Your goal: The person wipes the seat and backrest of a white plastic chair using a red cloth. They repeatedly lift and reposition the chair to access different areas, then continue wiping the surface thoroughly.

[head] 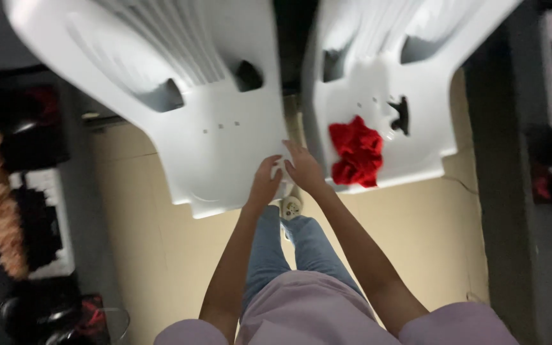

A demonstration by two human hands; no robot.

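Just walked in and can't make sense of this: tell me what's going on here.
A person stands over two white plastic chairs set side by side. Both hands meet at the front edge of the left chair: the left hand and right hand rest there, close together. A crumpled red cloth lies on the seat of the right chair. The floor is pale yellow.

We wear a pale lilac top with short sleeves (455, 322) that end above the elbows, leaving our forearms bare. Below it we have light blue jeans (289, 249), and a light-coloured shoe (291, 207) with small dark marks on it.
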